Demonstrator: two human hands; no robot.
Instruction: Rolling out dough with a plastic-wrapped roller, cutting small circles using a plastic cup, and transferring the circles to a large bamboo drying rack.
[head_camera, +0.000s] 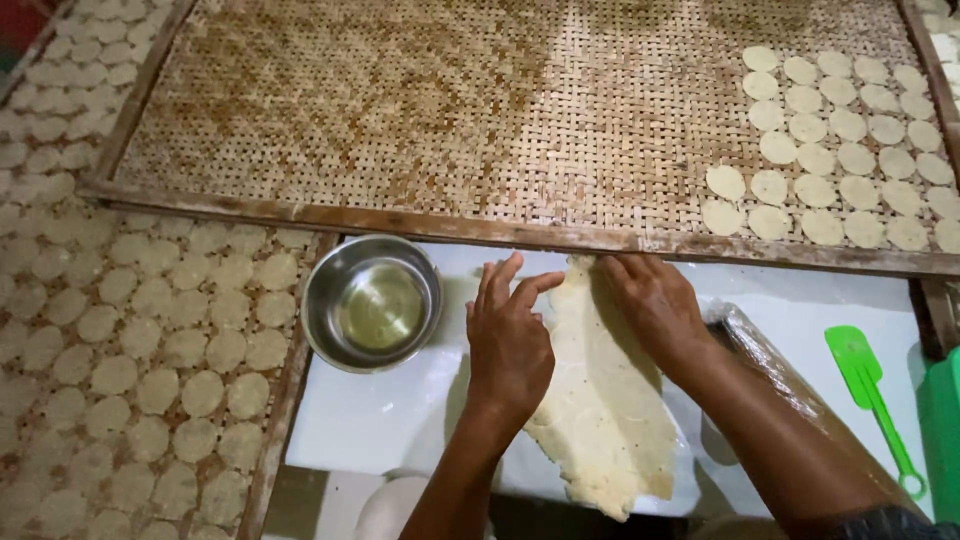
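Closest to me, a thin, pale dough sheet (600, 410) lies on a white board (370, 420), its edges ragged, running from the near edge up toward the tray frame. The left hand (512, 335) rests flat on the sheet's left side, fingers spread and gripping nothing. The right hand (655, 305) presses down on the sheet's upper right part, fingers extended and laid on the dough, also holding nothing. Just right of that forearm lies a roller (775, 365) wrapped in clear film. Further right, a green spatula (868, 385) lies on the board. Left of the hands stands a steel bowl (372, 303) with clear liquid in it, at the board's corner. To the far left, a woven tray (272, 440) is packed with round dough discs (150, 330). Beyond the hands stretches a big woven tray (400, 110) with a wooden frame, and more discs (840, 150) lie in rows at its right end.
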